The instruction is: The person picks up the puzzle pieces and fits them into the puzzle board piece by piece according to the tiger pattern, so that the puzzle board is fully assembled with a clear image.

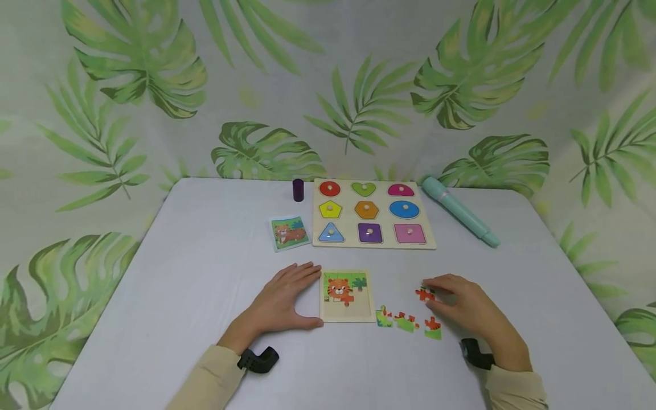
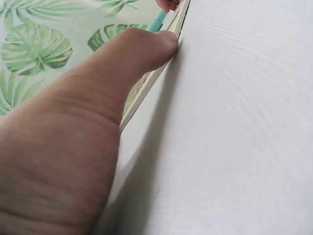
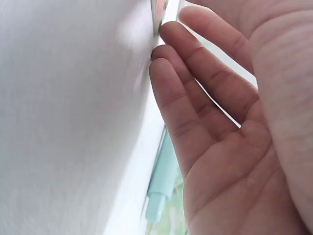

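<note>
In the head view a wooden puzzle board (image 1: pixel 348 315) lies flat, partly filled with pieces showing a tiger's face and a green plant. My left hand (image 1: pixel 284 302) rests along its left side, thumb at the lower corner and fingertips at the upper one; the left wrist view shows that thumb (image 2: pixel 151 49) right at the board's edge. To the right, my right hand (image 1: pixel 463 302) pinches a red-orange puzzle piece (image 1: pixel 424 294) between thumb and fingertips, low over the table. Loose below are three pieces: a green one (image 1: pixel 384 316), a green-and-red one (image 1: pixel 406 322) and another (image 1: pixel 433 328).
Behind the board lies a shape puzzle (image 1: pixel 348 221) with knobbed coloured shapes. Left of it are a tiger picture card (image 1: pixel 290 232) and a dark purple cylinder (image 1: pixel 298 190). A teal pen-like stick (image 1: pixel 461 212) lies at the back right, before a leaf-patterned cloth (image 1: pixel 359 85).
</note>
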Available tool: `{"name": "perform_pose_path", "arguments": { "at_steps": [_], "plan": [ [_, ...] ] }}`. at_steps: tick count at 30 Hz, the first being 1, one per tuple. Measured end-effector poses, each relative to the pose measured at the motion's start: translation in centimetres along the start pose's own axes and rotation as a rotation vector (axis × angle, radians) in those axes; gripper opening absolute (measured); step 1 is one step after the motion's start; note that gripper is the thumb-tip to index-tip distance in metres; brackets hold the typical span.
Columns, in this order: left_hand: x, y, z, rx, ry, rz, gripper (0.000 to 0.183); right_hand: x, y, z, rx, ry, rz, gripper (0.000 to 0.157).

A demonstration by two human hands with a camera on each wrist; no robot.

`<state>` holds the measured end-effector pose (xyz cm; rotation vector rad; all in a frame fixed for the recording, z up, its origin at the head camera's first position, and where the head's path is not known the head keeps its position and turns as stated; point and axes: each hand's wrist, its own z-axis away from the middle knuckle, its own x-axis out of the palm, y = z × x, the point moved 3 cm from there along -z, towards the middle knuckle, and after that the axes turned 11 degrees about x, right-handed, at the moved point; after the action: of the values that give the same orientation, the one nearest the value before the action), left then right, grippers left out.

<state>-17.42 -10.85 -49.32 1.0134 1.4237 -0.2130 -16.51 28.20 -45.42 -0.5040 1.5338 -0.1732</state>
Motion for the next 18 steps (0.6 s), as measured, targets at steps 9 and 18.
{"name": "perform_pose_path", "arguments": {
  "at_steps": [9, 18],
  "plan": [
    [-0.19, 0.08, -0.14, 0.005, 0.002, 0.002, 0.103, -0.45, 0.66, 0.01, 0.023, -0.011, -0.003, 0.041],
    [-0.14, 0.14, 0.02, -0.005, -0.001, 0.003, 0.103, -0.44, 0.60, 0.03, 0.024, -0.017, -0.005, 0.038]
  ]
}}
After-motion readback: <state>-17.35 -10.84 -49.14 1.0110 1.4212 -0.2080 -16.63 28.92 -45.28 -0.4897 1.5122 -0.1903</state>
